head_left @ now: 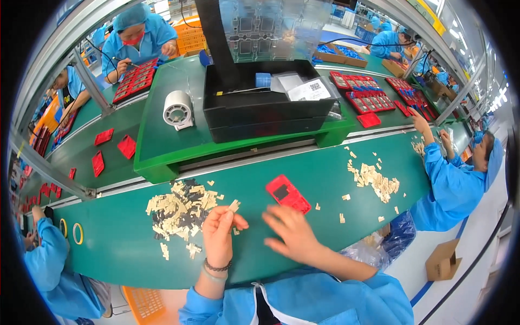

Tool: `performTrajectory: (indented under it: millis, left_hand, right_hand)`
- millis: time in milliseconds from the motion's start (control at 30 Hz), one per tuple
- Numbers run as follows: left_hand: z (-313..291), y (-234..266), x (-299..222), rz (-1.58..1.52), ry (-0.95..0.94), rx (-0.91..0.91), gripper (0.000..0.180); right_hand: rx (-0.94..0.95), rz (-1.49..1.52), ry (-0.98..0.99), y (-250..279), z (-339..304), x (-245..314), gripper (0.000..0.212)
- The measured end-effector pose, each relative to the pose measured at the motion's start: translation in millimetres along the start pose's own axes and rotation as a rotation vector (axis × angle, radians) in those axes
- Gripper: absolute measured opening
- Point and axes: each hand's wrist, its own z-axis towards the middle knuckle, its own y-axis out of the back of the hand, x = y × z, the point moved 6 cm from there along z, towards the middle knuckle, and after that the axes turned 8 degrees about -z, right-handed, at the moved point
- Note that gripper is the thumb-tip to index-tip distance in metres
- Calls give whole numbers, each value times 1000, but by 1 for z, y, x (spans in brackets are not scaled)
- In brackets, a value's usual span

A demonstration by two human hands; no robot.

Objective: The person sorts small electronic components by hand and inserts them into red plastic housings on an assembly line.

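Observation:
My left hand [218,232] is raised over the green bench, thumb and fingertips pinching a small cream-coloured notched piece [234,206]. A dark beaded bracelet and a pale band circle that wrist. Fingers apart and slightly blurred, my right hand [292,232] hovers just below a red phone-shaped case part [297,201] and holds nothing that I can see. The part lies flat and tilted, with a dark rectangle on its upper half. To the left of my hands spreads a heap of cream pieces [173,210] mixed with black ones.
More cream pieces [376,181] are scattered at the right, near a co-worker's blue sleeve [452,184]. A black bin [268,119] and a small white fan [177,110] stand on the raised green shelf ahead. Two tape rings [78,234] lie left. Red parts [127,146] rest beyond.

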Motion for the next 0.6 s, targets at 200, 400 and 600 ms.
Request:
performTrajectory:
  millis: [200, 400, 600]
  left_hand:
    - [-1, -11, 10, 119, 92, 78, 13]
    - [2, 2, 26, 167, 141, 62, 11]
    - [6, 7, 26, 289, 141, 49, 12]
  right_hand:
    - [820, 1033, 153, -107, -144, 18, 43]
    - [1030, 658, 179, -86, -145, -13, 42]
    - [455, 580, 129, -12, -17, -59, 40]
